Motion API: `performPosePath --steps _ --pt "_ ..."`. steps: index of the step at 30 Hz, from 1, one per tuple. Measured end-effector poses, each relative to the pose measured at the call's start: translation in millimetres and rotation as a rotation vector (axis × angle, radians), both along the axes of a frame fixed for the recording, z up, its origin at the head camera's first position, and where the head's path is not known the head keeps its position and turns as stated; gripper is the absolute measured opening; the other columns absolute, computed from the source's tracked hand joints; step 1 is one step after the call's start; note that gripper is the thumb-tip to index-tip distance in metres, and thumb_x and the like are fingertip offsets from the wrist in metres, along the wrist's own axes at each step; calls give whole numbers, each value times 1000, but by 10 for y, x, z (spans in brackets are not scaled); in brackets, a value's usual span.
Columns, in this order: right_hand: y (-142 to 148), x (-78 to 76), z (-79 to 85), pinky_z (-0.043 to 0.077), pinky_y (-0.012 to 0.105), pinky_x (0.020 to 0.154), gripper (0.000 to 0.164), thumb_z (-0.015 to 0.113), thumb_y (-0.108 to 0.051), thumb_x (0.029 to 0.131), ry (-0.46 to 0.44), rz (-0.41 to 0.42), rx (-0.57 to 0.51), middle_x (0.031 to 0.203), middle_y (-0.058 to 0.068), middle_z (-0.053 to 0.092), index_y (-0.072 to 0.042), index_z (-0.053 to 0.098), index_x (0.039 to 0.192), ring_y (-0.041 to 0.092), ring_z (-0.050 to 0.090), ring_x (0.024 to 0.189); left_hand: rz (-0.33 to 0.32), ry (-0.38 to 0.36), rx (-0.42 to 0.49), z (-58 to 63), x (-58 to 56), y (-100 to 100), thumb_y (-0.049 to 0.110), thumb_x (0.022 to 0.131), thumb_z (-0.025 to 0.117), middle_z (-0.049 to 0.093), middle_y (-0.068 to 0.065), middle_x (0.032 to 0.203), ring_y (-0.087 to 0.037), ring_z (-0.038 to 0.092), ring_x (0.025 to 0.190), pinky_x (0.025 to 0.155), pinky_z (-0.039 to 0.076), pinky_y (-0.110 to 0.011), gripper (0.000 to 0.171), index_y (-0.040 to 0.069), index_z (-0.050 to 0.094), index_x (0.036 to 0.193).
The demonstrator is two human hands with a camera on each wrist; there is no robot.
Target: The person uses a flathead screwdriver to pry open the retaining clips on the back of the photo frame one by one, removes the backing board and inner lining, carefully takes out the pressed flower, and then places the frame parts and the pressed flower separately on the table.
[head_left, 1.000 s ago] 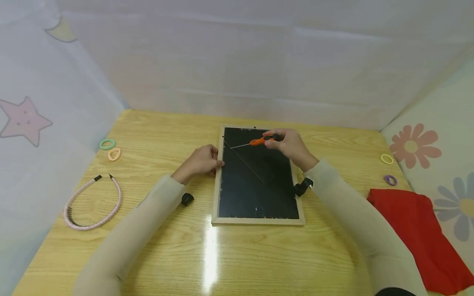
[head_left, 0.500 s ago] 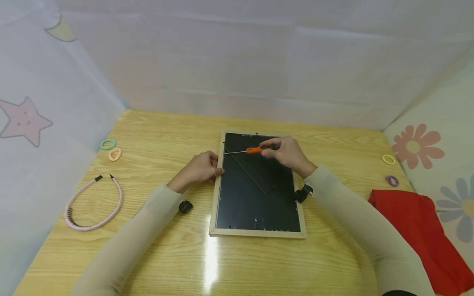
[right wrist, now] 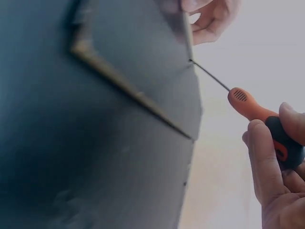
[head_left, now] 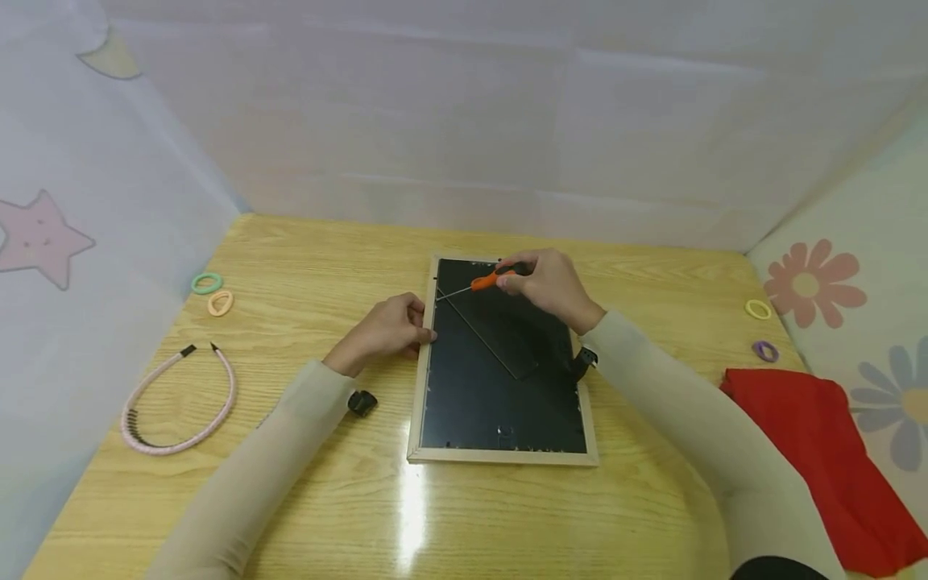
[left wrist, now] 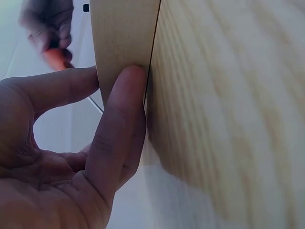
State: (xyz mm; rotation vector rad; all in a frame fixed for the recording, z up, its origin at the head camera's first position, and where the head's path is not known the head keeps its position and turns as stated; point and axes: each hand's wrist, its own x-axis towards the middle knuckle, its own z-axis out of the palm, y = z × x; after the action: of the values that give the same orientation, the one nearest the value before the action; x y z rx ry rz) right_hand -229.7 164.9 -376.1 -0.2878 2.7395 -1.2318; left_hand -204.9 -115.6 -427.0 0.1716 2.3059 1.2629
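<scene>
A picture frame (head_left: pixel 416 427) with a pale wooden border lies back side up on the table; its black backing (head_left: pixel 464 403) carries a slanted stand flap (head_left: pixel 500 334). My left hand (head_left: pixel 387 326) grips the frame's left side, thumb on the border. In the left wrist view a finger of the left hand (left wrist: pixel 107 138) presses the border's outer side (left wrist: pixel 121 38). My right hand (head_left: pixel 554 286) holds a screwdriver (head_left: pixel 482 282) by its orange and black handle. The screwdriver's thin shaft (right wrist: pixel 212 76) meets the backing's left edge, near the flap's upper end.
On the left lie a pink headband (head_left: pixel 230 395), a green hair tie (head_left: pixel 206 287) and a peach one (head_left: pixel 227 296). At the right are a yellow ring (head_left: pixel 757 304), a purple ring (head_left: pixel 764 344) and a red cloth (head_left: pixel 805 427). Fabric walls (head_left: pixel 464 121) enclose the table.
The frame has shifted a little toward me. The screwdriver's tip has moved left from the flap to the backing's left edge, and in the last half second its handle has tilted up.
</scene>
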Motion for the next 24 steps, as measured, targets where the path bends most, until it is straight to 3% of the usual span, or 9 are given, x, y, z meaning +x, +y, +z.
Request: performPosePath --steps 5,9,14,19,24 --pt "-155 -18 103 60 30 67 21 77 -25 92 34 -2 -63 91 5 79 -18 76 112 26 76 84 -9 -2 -13 19 -1 38 16 90 76 57 -14 111 -20 72 79 70 65 -32 55 0 48 134" --pt "-322 18 164 59 30 63 18 75 -24 93 152 38 -60 87 6 78 -14 75 108 23 75 78 -24 1 -19 -1 -8 47 17 90 76 57 -14 110 -20 72 79 69 65 -31 55 0 48 134" --pt "-586 9 245 45 27 53 18 70 -28 96 306 112 38 76 2 71 -13 74 105 20 60 59 -36 16 -40 -7 -14 2 20 90 75 58 -14 112 -20 72 79 69 64 -30 56 0 47 135" --pt "-963 2 326 33 22 52 19 68 -29 97 487 237 182 72 1 63 -11 70 92 12 47 55 -35 55 -87 -5 -1 -83 23 91 74 61 -13 106 -18 73 74 71 63 -32 54 1 48 132" --pt "-1304 78 369 25 23 51 25 63 -28 100 628 379 309 65 1 50 -9 64 84 12 37 52 -64 103 -132 -8 38 -141 26 92 73 67 -10 92 -19 72 69 74 59 -32 36 5 57 116"
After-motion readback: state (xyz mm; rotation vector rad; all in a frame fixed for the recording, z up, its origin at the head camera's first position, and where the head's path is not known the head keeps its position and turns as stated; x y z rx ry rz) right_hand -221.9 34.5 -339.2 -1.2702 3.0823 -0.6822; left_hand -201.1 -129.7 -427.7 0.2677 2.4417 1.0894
